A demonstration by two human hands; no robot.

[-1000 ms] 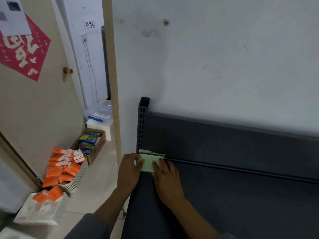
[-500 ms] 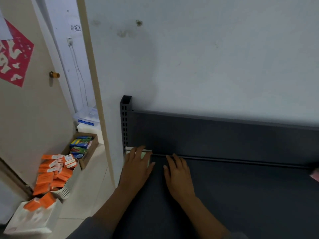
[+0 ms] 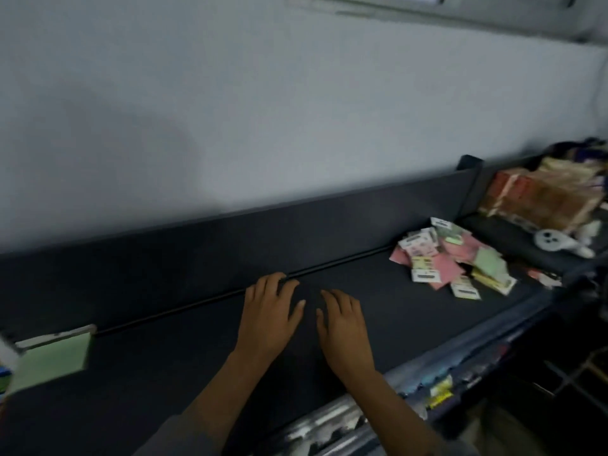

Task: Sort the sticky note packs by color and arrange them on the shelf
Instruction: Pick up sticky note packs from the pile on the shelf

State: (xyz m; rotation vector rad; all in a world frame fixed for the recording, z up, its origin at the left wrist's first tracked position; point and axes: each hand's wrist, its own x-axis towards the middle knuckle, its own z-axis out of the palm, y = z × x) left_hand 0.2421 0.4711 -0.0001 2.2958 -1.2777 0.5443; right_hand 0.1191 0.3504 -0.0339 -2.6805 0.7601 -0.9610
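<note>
- Leftmost, a green sticky note pack (image 3: 52, 358) lies flat on the dark shelf (image 3: 184, 366), at its far left end, its top edge touching the shelf's upright back panel (image 3: 197, 245).
- Right of that pack and well apart from it, the left hand (image 3: 268, 315) hovers palm down over the shelf's middle, fingers straight and spread, holding nothing; its fingertips reach the seam where the shelf floor meets the back panel.
- Just beside it, the right hand (image 3: 343, 325) is also palm down over the shelf, fingers extended and loosely apart, empty; whether either palm touches the surface cannot be told.
- Further right, near the shelf's right end, a loose pile of sticky note packs (image 3: 450, 261) lies jumbled on the shelf floor: pink, green and yellow ones mixed, several overlapping, with white header cards showing.
- Beyond the shelf's right end post, a neighbouring shelf holds reddish-brown boxes (image 3: 539, 199) and a small white round object (image 3: 551, 240), blurred.
- Behind the shelf, a pale wall (image 3: 263, 110) rises above the back panel.
</note>
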